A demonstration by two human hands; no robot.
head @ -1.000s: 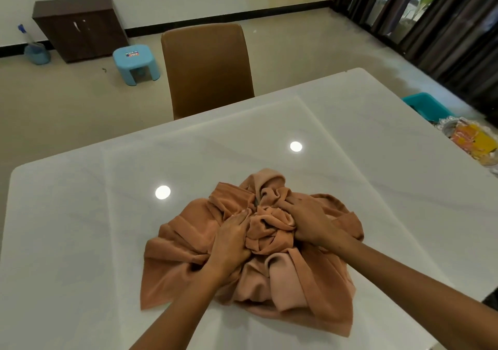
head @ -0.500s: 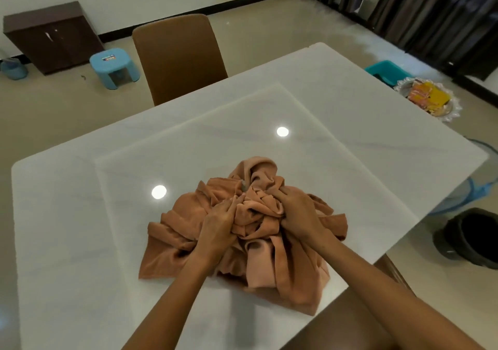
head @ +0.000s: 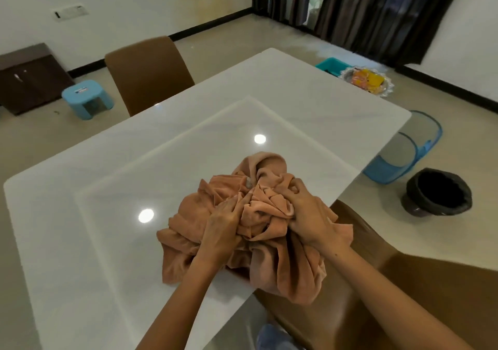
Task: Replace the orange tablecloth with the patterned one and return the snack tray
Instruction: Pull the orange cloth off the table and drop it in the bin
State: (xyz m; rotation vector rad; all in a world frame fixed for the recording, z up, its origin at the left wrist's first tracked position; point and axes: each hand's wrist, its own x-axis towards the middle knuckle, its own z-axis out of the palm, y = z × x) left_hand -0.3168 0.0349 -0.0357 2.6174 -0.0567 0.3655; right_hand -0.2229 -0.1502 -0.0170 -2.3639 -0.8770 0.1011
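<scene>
The orange tablecloth [head: 285,274] lies bunched in a heap near the front edge of the white table [head: 107,188], its lower folds hanging over that edge. My left hand [head: 223,225] grips the folds on the heap's left side. My right hand [head: 307,212] clutches a wad of cloth on its right side. The snack tray [head: 367,81], silver with yellow and orange packets, sits on the floor beyond the table's far right edge. No patterned cloth shows.
A brown chair [head: 148,72] stands at the table's far side and another brown chair [head: 420,285] is under my right arm. To the right on the floor are a blue mesh basket [head: 404,158], a black bin [head: 438,192] and a teal tub [head: 332,65]. A blue stool [head: 86,99] stands left.
Both hands have drawn the bunched cloth toward the table's front edge, so its lower folds now hang over. My view has swung right, showing the floor, basket and bin.
</scene>
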